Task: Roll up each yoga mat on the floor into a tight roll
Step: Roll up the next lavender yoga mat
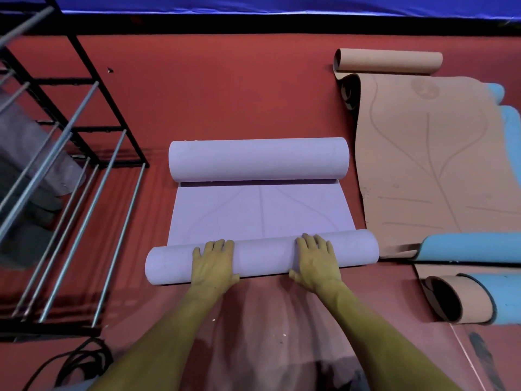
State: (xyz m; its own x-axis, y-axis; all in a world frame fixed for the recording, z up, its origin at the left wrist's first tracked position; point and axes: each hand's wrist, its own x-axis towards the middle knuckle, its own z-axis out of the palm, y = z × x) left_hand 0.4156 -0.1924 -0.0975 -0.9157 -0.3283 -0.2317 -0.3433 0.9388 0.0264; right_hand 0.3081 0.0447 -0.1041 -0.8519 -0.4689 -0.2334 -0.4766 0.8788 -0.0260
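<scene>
Head view: left hand [212, 263] and right hand [316, 261], fingers flat and extended, press on near roll of lilac yoga mat [260, 213] on red floor [225, 94]; far end also curled. Tan mat [428, 153] lies beside, right.

An exercise or yoga studio floor. Red floor covering [225, 94] spreads to a far blue wall [282, 2]; several yoga mats, lavender [259, 213], tan [428, 153] and blue [473, 246], lie part-rolled. A black metal rack [70, 131] stands at left.
</scene>
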